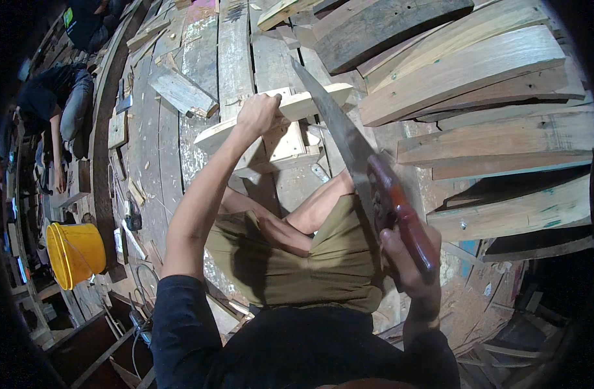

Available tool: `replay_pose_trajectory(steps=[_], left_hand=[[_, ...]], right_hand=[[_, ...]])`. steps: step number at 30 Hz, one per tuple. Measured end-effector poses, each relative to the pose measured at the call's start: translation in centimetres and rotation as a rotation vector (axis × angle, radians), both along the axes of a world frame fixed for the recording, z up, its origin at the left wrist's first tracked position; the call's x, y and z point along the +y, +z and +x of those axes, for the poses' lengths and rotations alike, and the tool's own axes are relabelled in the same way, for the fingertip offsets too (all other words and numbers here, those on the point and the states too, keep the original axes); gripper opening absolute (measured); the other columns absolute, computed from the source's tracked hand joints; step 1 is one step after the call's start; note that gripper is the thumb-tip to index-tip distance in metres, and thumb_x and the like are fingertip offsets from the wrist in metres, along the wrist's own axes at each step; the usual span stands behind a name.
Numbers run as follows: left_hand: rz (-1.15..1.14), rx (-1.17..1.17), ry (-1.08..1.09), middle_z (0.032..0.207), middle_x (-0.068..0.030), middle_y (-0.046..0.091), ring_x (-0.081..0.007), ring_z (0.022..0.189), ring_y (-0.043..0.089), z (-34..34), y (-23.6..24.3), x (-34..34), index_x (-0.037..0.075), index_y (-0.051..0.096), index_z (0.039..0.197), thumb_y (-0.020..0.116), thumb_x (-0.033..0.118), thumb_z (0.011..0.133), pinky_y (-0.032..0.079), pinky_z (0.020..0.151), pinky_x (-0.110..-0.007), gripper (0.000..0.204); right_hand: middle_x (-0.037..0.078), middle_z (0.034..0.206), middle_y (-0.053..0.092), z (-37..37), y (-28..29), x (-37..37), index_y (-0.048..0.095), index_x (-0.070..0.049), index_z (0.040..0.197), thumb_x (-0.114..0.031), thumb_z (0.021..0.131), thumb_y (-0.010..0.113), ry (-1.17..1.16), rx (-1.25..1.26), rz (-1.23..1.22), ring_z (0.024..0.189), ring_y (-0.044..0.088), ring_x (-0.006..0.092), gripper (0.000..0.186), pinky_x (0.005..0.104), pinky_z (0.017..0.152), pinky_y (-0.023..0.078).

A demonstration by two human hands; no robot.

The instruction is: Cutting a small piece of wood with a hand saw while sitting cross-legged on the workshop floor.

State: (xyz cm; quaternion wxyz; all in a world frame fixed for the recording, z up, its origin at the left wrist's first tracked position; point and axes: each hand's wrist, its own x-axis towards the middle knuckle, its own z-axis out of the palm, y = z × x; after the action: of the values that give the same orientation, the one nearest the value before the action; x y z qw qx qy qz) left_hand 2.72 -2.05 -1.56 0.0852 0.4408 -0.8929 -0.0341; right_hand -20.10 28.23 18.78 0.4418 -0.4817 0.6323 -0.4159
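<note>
A pale wooden board lies crosswise in front of me on a small stack of wood blocks. My left hand grips the board left of its middle, with fingers curled over it. My right hand holds a handsaw by its glossy reddish-brown wooden handle at the lower right. The saw's long steel blade slants up and leftward, crossing in front of the board's right part. Whether its teeth touch the wood I cannot tell. My bare legs are folded beneath, in olive shorts.
Curved timbers are piled along the right, over plank flooring with offcuts and shavings. A yellow bucket stands at the left near cables and tools. Another person bends over at the far left; a second is above.
</note>
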Motion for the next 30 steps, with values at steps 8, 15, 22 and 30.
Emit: replay_pose_trajectory(steps=[8, 15, 22, 30], left_hand=[[0.266, -0.008, 0.096, 0.093, -0.0243, 0.07, -0.0399, 0.088, 0.068, -0.8, 1.8, -0.9, 0.003, 0.07, 0.101, 0.079, 0.053, 0.069, 0.055, 0.078, -0.047, 0.06], [0.362, -0.095, -0.001, 0.093, -0.022, 0.071, -0.0401, 0.088, 0.069, 1.5, -0.4, -4.1, 0.008, 0.071, 0.109, 0.078, 0.046, 0.074, 0.054, 0.074, -0.046, 0.052], [0.278, 0.023, -0.087, 0.086, -0.027, 0.069, -0.0401, 0.084, 0.07, 0.1, -1.2, -5.1, -0.003, 0.066, 0.112, 0.08, 0.036, 0.067, 0.055, 0.072, -0.046, 0.061], [0.12, -0.06, -0.039, 0.084, -0.0269, 0.068, -0.044, 0.082, 0.067, -1.3, 1.6, 0.0, -0.001, 0.064, 0.109, 0.077, 0.03, 0.076, 0.054, 0.069, -0.05, 0.047]], right_hand=[[0.003, 0.067, 0.056, 0.7, -4.5, 3.2, 0.06, 0.0, 0.093, -0.013, 0.09, 0.068, -0.192, -0.069, 0.025, 0.061, 0.055, 0.0097, 0.016, 0.0283, 0.055, 0.043], [0.008, 0.075, 0.062, 1.3, -6.3, 4.6, 0.059, 0.001, 0.101, -0.016, 0.088, 0.069, -0.173, -0.162, -0.089, 0.067, 0.06, 0.0122, 0.024, 0.0305, 0.062, 0.049], [0.01, 0.065, 0.056, 2.0, -7.6, 3.6, 0.055, -0.002, 0.093, -0.016, 0.09, 0.069, -0.137, 0.117, -0.21, 0.053, 0.055, 0.0126, 0.02, 0.0298, 0.052, 0.043], [0.012, 0.068, 0.058, 1.0, -3.0, 3.1, 0.055, -0.001, 0.099, -0.014, 0.091, 0.063, -0.134, 0.129, -0.14, 0.058, 0.064, 0.0244, 0.017, 0.0376, 0.053, 0.047]])
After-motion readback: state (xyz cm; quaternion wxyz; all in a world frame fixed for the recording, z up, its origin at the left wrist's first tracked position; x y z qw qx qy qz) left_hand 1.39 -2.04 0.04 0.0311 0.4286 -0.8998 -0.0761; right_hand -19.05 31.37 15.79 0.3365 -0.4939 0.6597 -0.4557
